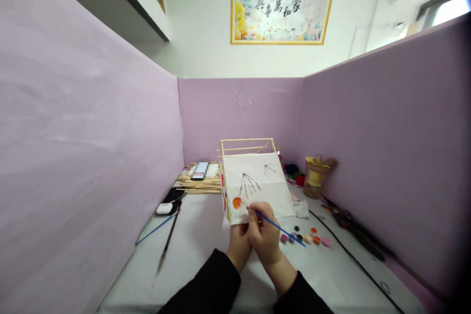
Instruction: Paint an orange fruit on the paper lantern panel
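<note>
A box-shaped lantern frame of thin wooden sticks stands tilted in front of me, its near side covered in white paper. Dark branching lines and a round orange patch are painted on that sheet. In my right hand is a slim blue paintbrush, its tip close to the orange patch. My left hand grips the lantern's lower edge, with its fingers partly hidden beneath the paper and behind my right hand. Coloured paint is also visible on the lantern's left side.
Several small paint pots lie to the right. On the left are another blue brush, a brown-handled brush and a white earphone case. Behind are a bundle of sticks and a phone. Pliers lie by the right partition.
</note>
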The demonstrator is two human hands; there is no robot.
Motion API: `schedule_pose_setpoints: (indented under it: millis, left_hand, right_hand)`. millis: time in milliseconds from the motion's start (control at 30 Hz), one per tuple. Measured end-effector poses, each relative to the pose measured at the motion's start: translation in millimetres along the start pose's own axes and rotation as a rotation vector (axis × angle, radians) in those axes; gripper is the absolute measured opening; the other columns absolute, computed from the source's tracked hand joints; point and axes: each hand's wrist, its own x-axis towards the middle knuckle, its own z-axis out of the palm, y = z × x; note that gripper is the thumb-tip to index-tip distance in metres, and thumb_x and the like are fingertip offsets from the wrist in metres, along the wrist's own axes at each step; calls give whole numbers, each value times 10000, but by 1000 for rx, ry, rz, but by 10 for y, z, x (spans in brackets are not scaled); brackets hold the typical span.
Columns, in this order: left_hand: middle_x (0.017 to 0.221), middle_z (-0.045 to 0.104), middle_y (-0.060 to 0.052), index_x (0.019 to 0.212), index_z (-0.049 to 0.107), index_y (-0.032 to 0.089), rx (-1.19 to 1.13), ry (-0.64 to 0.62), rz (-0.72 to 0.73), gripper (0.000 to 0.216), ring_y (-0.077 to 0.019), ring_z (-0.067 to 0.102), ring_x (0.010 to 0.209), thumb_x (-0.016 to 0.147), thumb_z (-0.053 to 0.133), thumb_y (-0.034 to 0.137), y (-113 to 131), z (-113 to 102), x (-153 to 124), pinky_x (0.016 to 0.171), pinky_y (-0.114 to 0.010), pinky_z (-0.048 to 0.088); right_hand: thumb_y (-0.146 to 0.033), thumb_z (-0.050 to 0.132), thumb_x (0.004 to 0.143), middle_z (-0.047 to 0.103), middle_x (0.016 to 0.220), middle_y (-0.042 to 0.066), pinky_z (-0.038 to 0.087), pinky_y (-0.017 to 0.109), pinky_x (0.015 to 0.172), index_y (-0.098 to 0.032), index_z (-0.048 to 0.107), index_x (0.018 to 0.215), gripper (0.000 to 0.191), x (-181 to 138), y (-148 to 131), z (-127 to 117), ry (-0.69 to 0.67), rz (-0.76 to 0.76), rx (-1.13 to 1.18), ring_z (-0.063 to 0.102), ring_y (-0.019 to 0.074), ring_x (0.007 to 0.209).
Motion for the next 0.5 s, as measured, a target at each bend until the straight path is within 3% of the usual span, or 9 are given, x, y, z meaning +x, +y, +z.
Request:
schedule_pose_setpoints:
  millis: [233,500]
  left_hand:
    - [980,731,-160,804,707,111,3,30,-18,407,-299,665,956,601,768,458,52,29,-12,860,-385,526]
    - [968,733,-157,858,705,111,20,26,-12,431,-292,663,947,610,762,459,61,33,-7,858,-380,524]
  right_hand:
    - [-134,478,859,579,813,34,478,336,729,-205,560,898,115,23,-13,3,-18,-18,-18,565,178,796]
    - [-134,472,859,571,784,24,473,325,707,-208,561,868,115,44,-36,8,-32,-13,-39,558,174,770]
